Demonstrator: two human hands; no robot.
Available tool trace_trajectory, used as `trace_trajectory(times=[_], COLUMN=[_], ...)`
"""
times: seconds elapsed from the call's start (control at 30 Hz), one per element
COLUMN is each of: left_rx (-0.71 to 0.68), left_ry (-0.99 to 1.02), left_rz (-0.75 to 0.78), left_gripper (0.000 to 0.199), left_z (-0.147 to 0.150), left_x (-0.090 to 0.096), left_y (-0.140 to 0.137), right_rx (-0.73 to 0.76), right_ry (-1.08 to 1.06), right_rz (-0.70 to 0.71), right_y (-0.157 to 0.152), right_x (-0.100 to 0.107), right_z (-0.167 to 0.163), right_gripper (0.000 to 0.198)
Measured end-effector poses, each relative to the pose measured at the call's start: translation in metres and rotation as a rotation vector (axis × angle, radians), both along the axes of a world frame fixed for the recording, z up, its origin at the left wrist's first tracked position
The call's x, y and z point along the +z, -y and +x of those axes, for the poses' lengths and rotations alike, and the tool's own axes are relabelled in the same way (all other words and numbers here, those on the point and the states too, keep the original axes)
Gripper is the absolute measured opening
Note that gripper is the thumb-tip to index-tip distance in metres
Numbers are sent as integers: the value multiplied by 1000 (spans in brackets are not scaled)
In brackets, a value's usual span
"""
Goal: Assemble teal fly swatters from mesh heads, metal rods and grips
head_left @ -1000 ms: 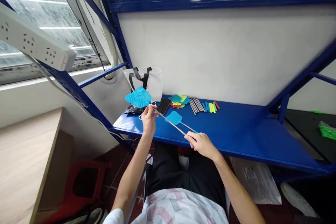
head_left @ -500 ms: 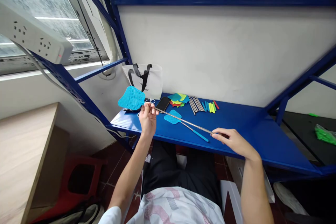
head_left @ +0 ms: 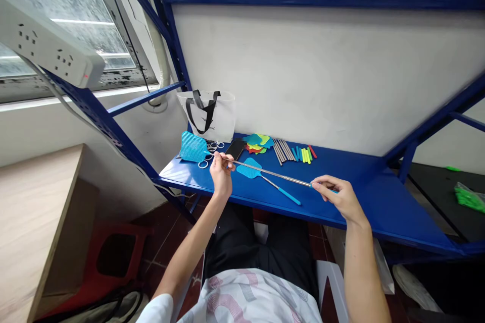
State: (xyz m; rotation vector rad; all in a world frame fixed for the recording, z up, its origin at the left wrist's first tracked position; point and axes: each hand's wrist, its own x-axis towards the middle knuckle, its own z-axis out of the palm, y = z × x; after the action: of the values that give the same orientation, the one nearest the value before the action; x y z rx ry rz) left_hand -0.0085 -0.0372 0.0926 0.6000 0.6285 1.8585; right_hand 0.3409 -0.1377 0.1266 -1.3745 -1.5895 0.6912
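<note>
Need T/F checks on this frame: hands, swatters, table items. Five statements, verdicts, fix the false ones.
1. The left hand grips the held swatter near its blue head. True.
2. The right hand is empty. False: it holds the blue handle of the held swatter.
3. A second swatter, also blue, lies on the blue table. True.
4. In the picture, the phone lies right of the bare metal rods. False: the phone is left of them.
5. The white bag has black handles. True.
</note>
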Motion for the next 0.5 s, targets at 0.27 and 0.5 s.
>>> trace_trajectory(times=[0.27, 0.5], left_rx=[110, 56], left_ry=[-23, -100], left_rz=[-3, -80], left_gripper=[50, 54], left_z=[25, 54], left_x=[-11, -25], left_y=[13, 33], right_rx=[37, 53], right_ry=[-28, -43], right_rz=[-10, -24], right_y=[-4, -7], right_x=[-7, -16], right_z=[-30, -68], right_gripper=[46, 47])
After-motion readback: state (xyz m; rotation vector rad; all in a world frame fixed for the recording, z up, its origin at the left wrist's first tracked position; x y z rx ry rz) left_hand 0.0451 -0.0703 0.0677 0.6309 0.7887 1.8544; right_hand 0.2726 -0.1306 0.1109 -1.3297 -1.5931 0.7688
